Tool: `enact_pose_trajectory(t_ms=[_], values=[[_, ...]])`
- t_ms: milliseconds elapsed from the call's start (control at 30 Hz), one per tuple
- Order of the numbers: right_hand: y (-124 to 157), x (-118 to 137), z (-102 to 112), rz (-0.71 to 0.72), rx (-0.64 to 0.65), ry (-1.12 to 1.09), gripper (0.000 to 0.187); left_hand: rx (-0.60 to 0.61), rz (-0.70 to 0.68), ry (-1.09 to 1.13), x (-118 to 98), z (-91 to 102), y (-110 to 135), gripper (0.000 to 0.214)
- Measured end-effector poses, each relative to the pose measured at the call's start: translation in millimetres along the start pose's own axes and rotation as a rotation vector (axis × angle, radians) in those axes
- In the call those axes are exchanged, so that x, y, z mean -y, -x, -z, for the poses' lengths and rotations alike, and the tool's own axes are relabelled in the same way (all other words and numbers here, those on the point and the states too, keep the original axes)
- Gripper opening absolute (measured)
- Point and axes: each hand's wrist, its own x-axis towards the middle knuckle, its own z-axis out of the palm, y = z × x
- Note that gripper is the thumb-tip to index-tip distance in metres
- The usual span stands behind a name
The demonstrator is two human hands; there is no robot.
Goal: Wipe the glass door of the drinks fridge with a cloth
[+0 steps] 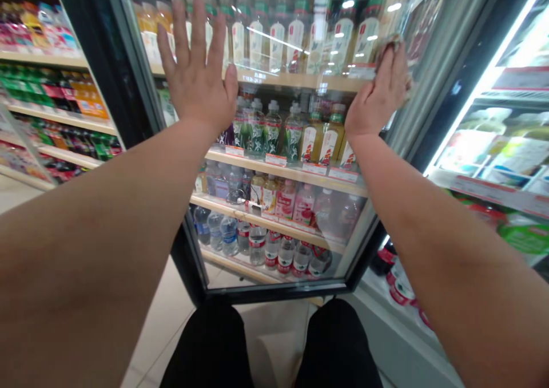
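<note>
A glass cooler door (274, 292) with a black frame stands open in front of me. My left hand (199, 76) lies against the upper left of the pane, fingers spread and nothing in it. Near the pane's upper right edge, my right hand (378, 99) presses a crumpled, light brownish cloth (381, 49) to the glass. The fingers cover much of the cloth. Rows of bottled drinks (272, 127) on wooden-edged shelves show in the glass, along with streaks of reflected light.
To the right is the lit cooler interior, with bottles (476, 142) on wire-fronted shelves and more low down. Shelves of colourful drinks (55, 93) stand at the left. Below the door are my knees (206, 342) in black trousers and the pale tiled floor (160, 313).
</note>
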Motion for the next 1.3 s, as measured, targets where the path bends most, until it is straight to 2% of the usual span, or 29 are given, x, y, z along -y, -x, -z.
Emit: enact_pose_trajectory(t_ms=[67,200,267,333,367,500,533,567,600,633,733,800,867,933,1033,1100,1200,1300], values=[[3.8,8.3,7.6,0.092,0.059,0.01,0.065,-0.032,-0.011,0.0,2.4,-3.9,-0.2,0.098],[11.0,38.7,39.7,0.428,0.507,0.038,0.062,-0.078,-0.051,-0.017,9.0,-11.4,-0.7,0.1],[12.5,45.3,48.0,0.489,0.611,0.065,0.062,-0.091,-0.077,0.009,11.3,-13.2,-0.7,0.099],[12.9,38.9,42.3,0.483,0.552,0.087,0.062,-0.112,-0.108,0.043,11.9,-13.3,-0.3,0.097],[12.7,31.2,34.6,0.46,0.463,0.102,0.062,-0.124,-0.122,0.045,11.6,-12.8,0.0,0.096],[11.6,-4.2,-0.8,0.306,-0.035,0.229,0.065,-0.147,-0.139,-0.05,7.5,-9.0,1.7,0.095],[11.6,-7.7,-3.9,0.282,-0.103,0.246,0.065,-0.146,-0.135,-0.078,6.4,-8.4,2.0,0.095],[11.8,-7.5,-3.0,0.28,-0.114,0.246,0.065,-0.144,-0.127,-0.099,5.5,-8.0,2.2,0.096],[12.3,-3.5,1.8,0.304,-0.062,0.232,0.065,-0.141,-0.114,-0.113,4.9,-8.0,2.2,0.096],[12.9,3.6,9.7,0.354,0.045,0.211,0.065,-0.138,-0.099,-0.119,4.6,-8.3,2.1,0.096],[14.7,32.4,40.0,0.579,0.49,0.154,0.065,-0.129,-0.082,-0.097,5.7,-10.3,1.3,0.096],[15.4,46.2,53.3,0.65,0.666,0.123,0.064,-0.133,-0.095,-0.072,7.7,-12.0,0.6,0.096],[16.0,48.9,55.2,0.613,0.694,0.093,0.063,-0.136,-0.111,-0.058,10.2,-13.8,-0.1,0.097],[17.6,41.1,48.0,0.502,0.607,0.066,0.063,-0.133,-0.112,-0.059,11.8,-15.0,-0.6,0.1],[20.3,22.1,33.9,0.203,0.244,0.052,0.065,-0.124,-0.08,-0.053,10.1,-13.1,-0.2,0.1],[19.3,14.9,30.3,0.041,0.112,0.111,0.067,-0.103,-0.049,-0.014,5.6,-8.1,0.8,0.097],[9.0,22.6,33.5,-0.022,0.202,0.216,0.069,-0.037,-0.013,0.037,-2.3,1.3,2.4,0.091],[-6.3,49.7,35.2,-0.026,0.25,0.219,0.069,-0.018,0.002,0.067,-4.3,4.8,2.4,0.09]])
